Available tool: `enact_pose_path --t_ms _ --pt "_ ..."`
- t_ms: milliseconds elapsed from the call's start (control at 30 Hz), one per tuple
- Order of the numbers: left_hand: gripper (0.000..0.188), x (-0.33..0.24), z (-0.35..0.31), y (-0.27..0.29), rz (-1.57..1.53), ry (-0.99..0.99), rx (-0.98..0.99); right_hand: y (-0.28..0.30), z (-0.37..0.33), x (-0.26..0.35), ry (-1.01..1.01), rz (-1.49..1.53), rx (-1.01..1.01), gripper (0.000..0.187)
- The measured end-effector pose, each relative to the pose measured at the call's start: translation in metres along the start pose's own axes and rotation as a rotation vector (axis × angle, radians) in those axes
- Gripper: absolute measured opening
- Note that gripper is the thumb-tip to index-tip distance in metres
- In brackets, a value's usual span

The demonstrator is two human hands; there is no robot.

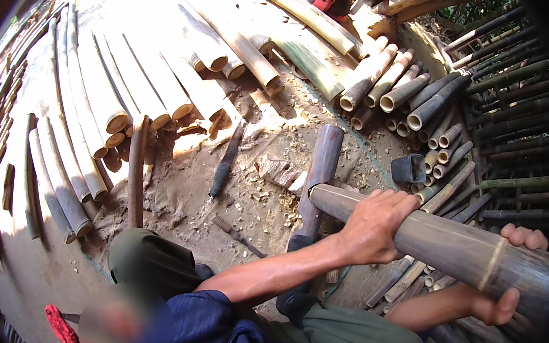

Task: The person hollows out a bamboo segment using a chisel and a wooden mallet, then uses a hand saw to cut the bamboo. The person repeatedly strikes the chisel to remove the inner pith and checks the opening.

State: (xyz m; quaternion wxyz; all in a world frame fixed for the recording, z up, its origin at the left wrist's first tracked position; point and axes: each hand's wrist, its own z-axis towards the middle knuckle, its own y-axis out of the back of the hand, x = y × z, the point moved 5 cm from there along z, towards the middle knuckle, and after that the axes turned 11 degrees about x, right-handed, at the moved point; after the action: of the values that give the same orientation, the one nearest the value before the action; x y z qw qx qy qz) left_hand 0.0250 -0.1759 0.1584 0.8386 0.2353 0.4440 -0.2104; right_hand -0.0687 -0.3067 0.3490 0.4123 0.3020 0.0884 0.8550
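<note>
Both my hands grip a thick, dark bamboo pole (pixel 450 241) that slants from the middle toward the lower right. My left hand (pixel 380 224) wraps over its top, closer to the far end. Underneath, my right hand (pixel 495 307) holds the near part, its thumb on one side and fingertips showing on the other. The pole's far end lies against a shorter dark bamboo piece (pixel 324 157) on the ground. A long knife with a black-wrapped handle (pixel 221 177) lies on the dirt. Near my knee rests a smaller dark tool (pixel 232 232), its kind unclear.
Cut bamboo poles (pixel 105 101) lie in rows at the far left. Shorter tubes (pixel 405 95) are piled at right, beside a small black pot (pixel 409 169). A wooden post (pixel 137 173) rises near my knee. Chips litter the ground; a bamboo rack (pixel 511 118) borders the right.
</note>
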Motion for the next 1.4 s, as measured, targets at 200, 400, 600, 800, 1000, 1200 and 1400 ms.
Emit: enact_pose_path --t_ms 200,400,600,800,1000,1200,1400 --pt "0.070 -0.082 0.016 0.003 -0.098 -0.050 -0.135 0.006 0.078 0.025 0.096 0.347 0.276 0.108" --pt "0.067 -0.050 0.005 0.056 -0.185 0.118 -0.226 -0.041 -0.050 -0.108 -0.436 0.723 0.677 0.119" --pt "0.071 -0.035 -0.006 0.072 -0.324 0.270 -0.296 -0.129 -0.272 -0.103 -0.738 0.378 0.992 0.098" --pt "0.065 0.014 -0.029 0.077 -0.492 0.364 -0.442 -0.124 -0.331 -0.103 -0.672 0.056 0.566 0.090" --pt "0.048 0.073 -0.081 0.082 -0.710 0.601 -0.677 -0.108 -0.322 -0.088 -0.633 0.093 0.742 0.087" --pt "0.043 0.107 -0.130 0.096 -0.774 0.817 -0.856 -0.112 -0.278 -0.059 -0.724 0.116 0.951 0.080" --pt "0.052 0.147 -0.186 0.124 -0.801 0.859 -1.018 -0.153 -0.278 -0.049 -0.695 0.160 1.092 0.076"
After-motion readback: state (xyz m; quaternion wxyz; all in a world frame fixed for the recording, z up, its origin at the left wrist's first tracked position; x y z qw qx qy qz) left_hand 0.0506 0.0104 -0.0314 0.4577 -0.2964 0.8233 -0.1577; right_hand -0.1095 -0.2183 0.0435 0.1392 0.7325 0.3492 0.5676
